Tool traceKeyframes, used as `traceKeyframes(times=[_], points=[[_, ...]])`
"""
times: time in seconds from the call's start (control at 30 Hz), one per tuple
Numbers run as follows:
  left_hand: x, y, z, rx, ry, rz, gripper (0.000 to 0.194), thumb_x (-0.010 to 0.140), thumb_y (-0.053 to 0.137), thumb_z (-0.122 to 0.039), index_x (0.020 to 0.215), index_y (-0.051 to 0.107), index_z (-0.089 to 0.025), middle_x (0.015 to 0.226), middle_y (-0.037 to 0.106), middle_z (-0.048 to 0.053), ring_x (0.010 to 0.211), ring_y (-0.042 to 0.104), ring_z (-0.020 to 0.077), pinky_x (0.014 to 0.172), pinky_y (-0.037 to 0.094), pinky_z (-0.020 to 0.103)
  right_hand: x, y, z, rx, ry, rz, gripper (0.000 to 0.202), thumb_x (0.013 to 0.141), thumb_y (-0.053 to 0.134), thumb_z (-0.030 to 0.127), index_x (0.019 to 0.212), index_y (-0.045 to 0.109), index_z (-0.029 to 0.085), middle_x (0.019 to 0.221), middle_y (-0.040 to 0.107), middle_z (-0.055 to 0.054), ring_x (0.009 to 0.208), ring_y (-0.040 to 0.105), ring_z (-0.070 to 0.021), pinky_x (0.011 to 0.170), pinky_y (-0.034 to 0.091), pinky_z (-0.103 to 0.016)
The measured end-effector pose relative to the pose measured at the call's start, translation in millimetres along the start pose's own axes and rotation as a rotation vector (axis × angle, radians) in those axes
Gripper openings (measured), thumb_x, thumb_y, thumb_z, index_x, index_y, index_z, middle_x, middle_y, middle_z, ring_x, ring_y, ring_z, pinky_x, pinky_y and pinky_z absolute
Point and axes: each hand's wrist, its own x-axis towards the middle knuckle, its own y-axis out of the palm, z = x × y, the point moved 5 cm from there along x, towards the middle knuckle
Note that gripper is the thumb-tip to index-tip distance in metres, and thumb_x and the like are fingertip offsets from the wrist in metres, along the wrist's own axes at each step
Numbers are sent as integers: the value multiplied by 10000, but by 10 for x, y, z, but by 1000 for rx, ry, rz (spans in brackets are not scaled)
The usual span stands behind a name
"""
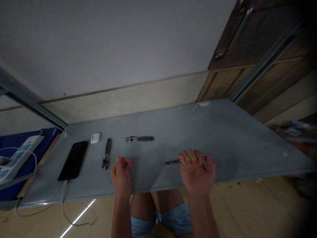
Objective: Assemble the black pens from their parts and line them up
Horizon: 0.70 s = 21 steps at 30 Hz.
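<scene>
My right hand is turned palm up over the right half of the table, its fingers curled over a dark pen. The tip end of that pen sticks out to the left, and a short bit shows near the thumb. Close to the front edge, my left hand is loosely closed, with nothing visible in it. Just beyond its left side, a few dark pens lie together, pointing away from me. Another small bundle of pens lies crosswise farther back, between the two hands.
On the left of the grey table lie a black phone with a white cable and a white earbud case. A power strip rests beyond the left edge. Metal posts rise at both back corners, before a wall.
</scene>
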Motion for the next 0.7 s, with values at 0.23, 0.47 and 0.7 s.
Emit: traceKeyframes(times=[0.23, 0.47, 0.7], points=[[38, -36, -47, -528, -213, 118, 300, 893, 534, -415, 725, 569, -169, 618, 426, -26, 622, 455, 102, 621, 411, 245, -11, 71, -94, -16, 4, -23, 359, 810, 560, 312, 645, 258, 209, 620, 189, 68, 547, 283, -109, 514, 311, -257], [-6, -22, -78, -580, -216, 151, 263, 896, 513, -385, 757, 578, -172, 651, 398, -18, 643, 436, 110, 640, 409, 255, -26, 84, -158, -48, 7, -54, 364, 792, 559, 303, 636, 243, 210, 612, 171, 68, 535, 270, -110, 501, 304, -260], [-35, 26, -96, -520, -138, 196, 223, 877, 526, -377, 771, 575, -186, 688, 422, -8, 667, 437, 121, 642, 404, 267, -31, 13, -254, 15, 62, -43, 344, 781, 563, 264, 654, 248, 211, 616, 206, 69, 551, 306, -105, 516, 335, -253]])
